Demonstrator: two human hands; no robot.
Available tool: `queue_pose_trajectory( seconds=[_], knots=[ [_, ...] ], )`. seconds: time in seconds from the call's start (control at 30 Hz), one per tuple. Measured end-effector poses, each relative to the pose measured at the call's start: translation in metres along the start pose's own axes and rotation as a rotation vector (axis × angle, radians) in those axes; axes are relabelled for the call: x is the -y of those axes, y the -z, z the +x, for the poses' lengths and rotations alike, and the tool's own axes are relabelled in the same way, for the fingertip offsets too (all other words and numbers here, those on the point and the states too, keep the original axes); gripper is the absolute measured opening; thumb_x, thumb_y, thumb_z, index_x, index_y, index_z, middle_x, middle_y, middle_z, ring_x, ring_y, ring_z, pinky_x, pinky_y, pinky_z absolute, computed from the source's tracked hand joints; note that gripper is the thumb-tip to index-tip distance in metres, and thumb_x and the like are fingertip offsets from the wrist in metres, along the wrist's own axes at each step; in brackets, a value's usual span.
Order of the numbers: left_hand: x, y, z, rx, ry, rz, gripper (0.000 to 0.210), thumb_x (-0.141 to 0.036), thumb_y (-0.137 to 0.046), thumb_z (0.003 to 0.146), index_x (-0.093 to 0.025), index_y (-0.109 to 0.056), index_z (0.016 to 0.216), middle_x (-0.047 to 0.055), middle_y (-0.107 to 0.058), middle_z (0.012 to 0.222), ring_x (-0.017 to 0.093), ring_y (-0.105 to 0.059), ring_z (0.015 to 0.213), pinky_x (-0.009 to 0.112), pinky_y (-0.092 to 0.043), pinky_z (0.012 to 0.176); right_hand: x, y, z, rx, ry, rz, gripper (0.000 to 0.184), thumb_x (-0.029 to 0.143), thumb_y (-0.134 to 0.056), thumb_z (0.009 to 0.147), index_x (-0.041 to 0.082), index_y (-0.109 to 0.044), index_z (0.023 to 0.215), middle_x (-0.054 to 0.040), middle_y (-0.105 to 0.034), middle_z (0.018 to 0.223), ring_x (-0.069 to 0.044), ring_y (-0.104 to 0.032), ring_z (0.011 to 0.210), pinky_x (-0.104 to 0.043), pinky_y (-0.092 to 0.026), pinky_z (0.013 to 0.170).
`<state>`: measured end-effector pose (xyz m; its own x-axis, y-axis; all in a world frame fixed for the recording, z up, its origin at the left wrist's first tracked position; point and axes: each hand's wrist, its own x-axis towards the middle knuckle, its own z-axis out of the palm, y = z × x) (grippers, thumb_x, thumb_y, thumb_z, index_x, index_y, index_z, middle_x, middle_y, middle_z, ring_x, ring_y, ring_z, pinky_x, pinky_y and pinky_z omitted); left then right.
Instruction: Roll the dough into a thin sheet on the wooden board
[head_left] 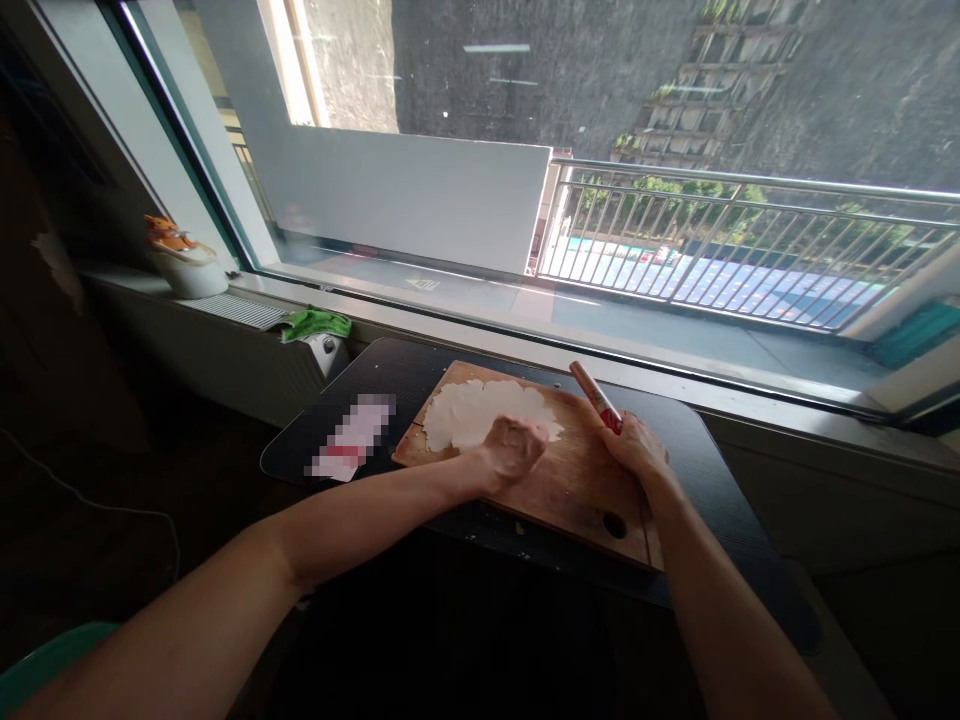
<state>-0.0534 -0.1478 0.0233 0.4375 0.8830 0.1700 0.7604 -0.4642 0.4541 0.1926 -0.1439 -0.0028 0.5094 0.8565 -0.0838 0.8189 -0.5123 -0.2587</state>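
Observation:
A thin, pale sheet of dough [465, 415] with a ragged edge lies on the left part of a wooden cutting board [577, 490]. At the sheet's lower right edge, my left hand [514, 450] is closed with its fingers curled. Whatever may be in those fingers is hidden. Over the board's right side, my right hand [637, 445] wraps round one end of a slim cylinder [592, 392] with a brownish body and a red-and-white printed part. The cylinder tilts up and away to the left; its exact kind does not show.
The board rests on a small dark table [705, 480] against the window ledge. A blurred pink-and-white flat item [354, 435] lies at the table's left. Beyond it are a green cloth [316, 323] on the radiator and a white pot [187, 272]. Crumbs dot the table's front edge.

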Motion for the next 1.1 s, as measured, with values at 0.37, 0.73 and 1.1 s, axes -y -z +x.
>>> queue_pose_trajectory(
  seconds=[0.37, 0.73, 1.1],
  knots=[
    [0.022, -0.009, -0.043, 0.235, -0.515, 0.361, 0.023, -0.004, -0.050, 0.089, -0.012, -0.071, 0.093, 0.014, -0.072, 0.090, 0.027, -0.068, 0.087, 0.037, -0.052, 0.074, 0.001, 0.001, 0.003, -0.001, 0.007, -0.042, 0.051, 0.044, -0.049, 0.090, 0.020, -0.056, 0.134, -0.0163, -0.067, 0.117, -0.033, -0.063, 0.113, -0.042, -0.050, 0.089],
    [0.068, 0.014, -0.005, 0.218, -0.257, 0.141, 0.033, -0.045, -0.056, 0.092, -0.018, -0.071, 0.102, 0.010, -0.072, 0.109, 0.026, -0.064, 0.109, 0.035, -0.049, 0.096, -0.001, 0.003, -0.030, -0.018, 0.401, -0.030, 0.027, 0.029, -0.057, 0.080, 0.025, -0.068, 0.105, -0.0044, -0.067, 0.096, -0.020, -0.060, 0.082, -0.028, -0.044, 0.071],
    [0.079, 0.035, 0.094, 0.493, 0.179, 0.279, 0.044, -0.032, -0.068, 0.068, -0.008, -0.071, 0.104, 0.020, -0.072, 0.109, 0.035, -0.068, 0.099, 0.035, -0.055, 0.078, -0.009, -0.003, -0.023, 0.001, 0.438, -0.012, 0.027, 0.045, -0.059, 0.084, 0.021, -0.070, 0.093, -0.0054, -0.067, 0.086, -0.019, -0.059, 0.076, -0.027, -0.041, 0.068]
  ],
)
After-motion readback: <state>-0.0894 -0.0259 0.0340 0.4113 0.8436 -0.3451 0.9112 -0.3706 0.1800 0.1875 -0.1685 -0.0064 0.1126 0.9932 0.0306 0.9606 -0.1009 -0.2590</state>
